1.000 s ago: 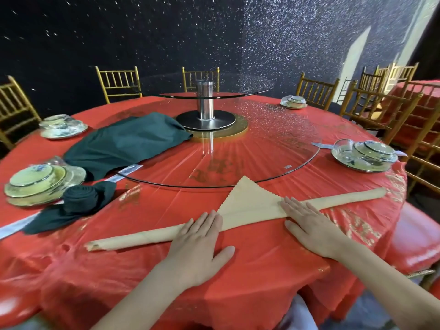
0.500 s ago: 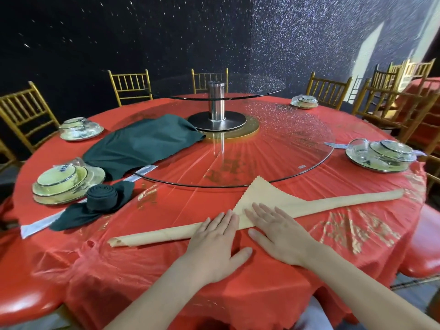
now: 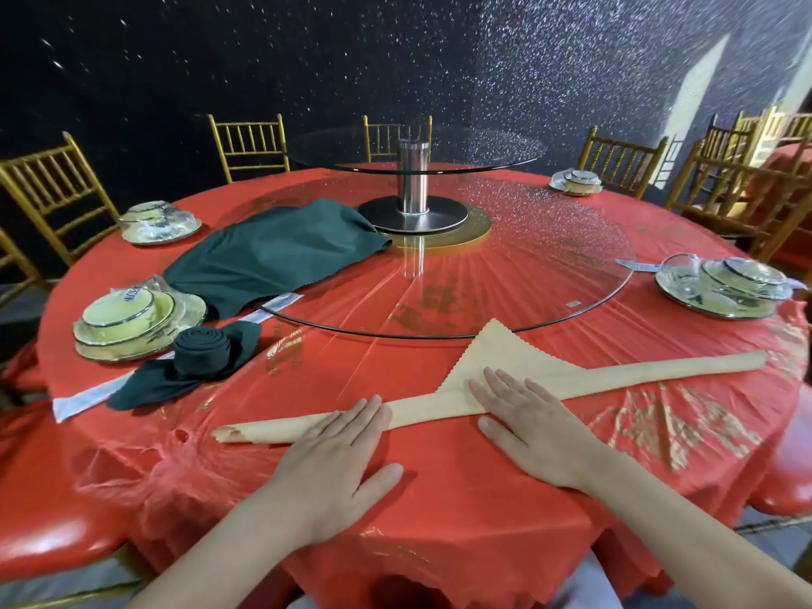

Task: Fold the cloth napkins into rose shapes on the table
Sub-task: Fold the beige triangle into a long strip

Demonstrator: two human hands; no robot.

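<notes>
A beige cloth napkin (image 3: 637, 372) lies rolled into a long strip across the near part of the red table (image 3: 439, 512), with a triangular flap pointing away from me. My left hand (image 3: 338, 454) rests flat with its fingertips on the strip's left part. My right hand (image 3: 527, 415) lies flat with its fingers spread on the strip just below the flap. A dark green napkin rolled into a rose shape (image 3: 202, 351) sits to the left. A loose dark green napkin (image 3: 272, 252) lies farther back on the glass.
A glass turntable (image 3: 549, 274) with a raised glass tier on a steel post (image 3: 413, 178) fills the table's middle. Wrapped dish sets stand at the left (image 3: 132, 320), far left (image 3: 158, 222), right (image 3: 725, 287) and far right (image 3: 575, 182). Gold chairs ring the table.
Both hands slid along the beige strip: the left moved leftward, the right came in toward the flap and then eased back right. The view shifted left, so everything sits more to the right.
</notes>
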